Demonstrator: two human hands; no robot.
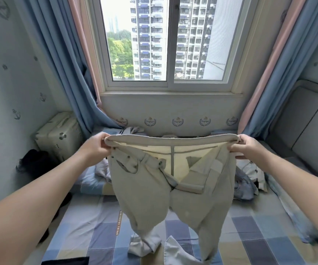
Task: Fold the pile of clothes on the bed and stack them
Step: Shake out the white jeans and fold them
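Left grip (97, 145): a bare hand, fingers curled round the left end of the waistband of a pair of pale beige trousers (148, 192). The trousers hang above the bed (253, 238), with the waistband stretched level, the fly open and the inside of the waist facing the viewer. The leg ends rest crumpled on the checked sheet, just beside a pale garment (175, 251). Right grip (248, 148): the other bare hand, closed on the right end of the waistband. Further right, a pile of unfolded clothes (249, 178) lies on the bed, near the trousers. Likely trouble: the legs look twisted where they meet the sheet, so laying them down as they hang would probably press in creases. The open fly could gape and spoil a flat fold. The trailing hems may drag the pale garment along.
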